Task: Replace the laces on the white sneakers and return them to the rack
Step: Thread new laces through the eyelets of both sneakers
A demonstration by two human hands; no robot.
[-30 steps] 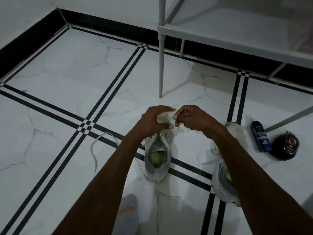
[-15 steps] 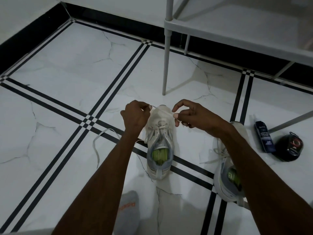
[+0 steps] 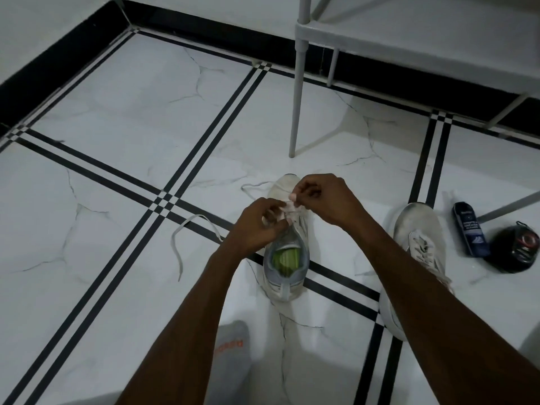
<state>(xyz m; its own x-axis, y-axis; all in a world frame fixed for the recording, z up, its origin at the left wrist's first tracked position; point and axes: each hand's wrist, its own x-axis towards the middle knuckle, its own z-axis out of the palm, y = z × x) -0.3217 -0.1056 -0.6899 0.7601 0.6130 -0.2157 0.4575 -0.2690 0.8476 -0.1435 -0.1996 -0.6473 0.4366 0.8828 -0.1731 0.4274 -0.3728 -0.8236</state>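
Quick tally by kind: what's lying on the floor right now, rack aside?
Sneakers: 2
Loose lace: 1
Bottle: 1
Round black case: 1
Total: 5

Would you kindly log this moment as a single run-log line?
step: lacing | left hand: pinches lace | right hand: pinches lace | sneaker: on floor | second sneaker: laced, on floor | rack: behind

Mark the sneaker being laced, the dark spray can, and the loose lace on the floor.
sneaker being laced (image 3: 286,264): head view, green insole.
dark spray can (image 3: 470,229): head view, label.
loose lace (image 3: 178,247): head view, left strand.
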